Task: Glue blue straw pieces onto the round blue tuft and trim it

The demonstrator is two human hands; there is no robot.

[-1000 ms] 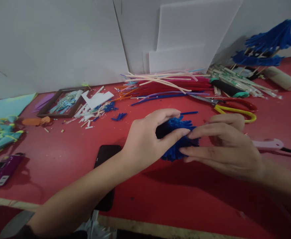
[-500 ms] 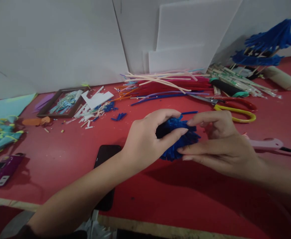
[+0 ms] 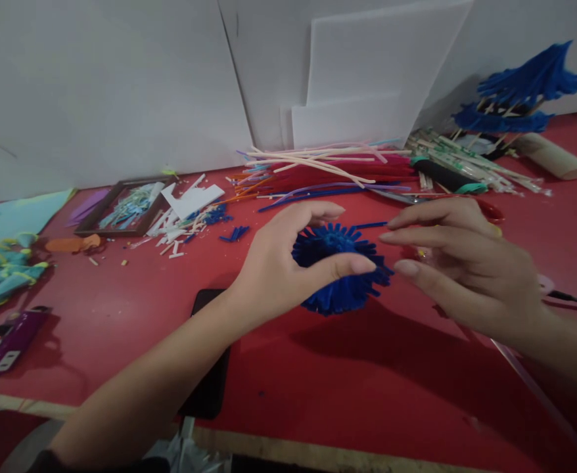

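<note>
A round, fringed blue piece made of short fuzzy pipe-cleaner lengths [image 3: 340, 295] is held above the red table, its shadow falling below and to the right. My left hand [image 3: 273, 266] curves round its left side, thumb across the front and fingers behind. Just right of the piece, my right hand [image 3: 485, 276] is open, fingers apart and nothing in them. Behind the hands lies a single blue pipe-cleaner length [image 3: 371, 225]. Part of the piece is hidden by my left thumb.
Long pipe cleaners [image 3: 318, 164] lie along the wall, beside scissors [image 3: 488, 209] partly covered by my right hand. White and blue scraps [image 3: 183, 223] and a brown frame [image 3: 115, 232] are at the left. A black phone [image 3: 209, 387] lies under my left forearm. A blue fringed model [image 3: 530, 82] stands back right.
My right hand has let go of the blue piece and drawn back to the right, its fingers spreading. More of the fringed round shape now shows in my left hand.
</note>
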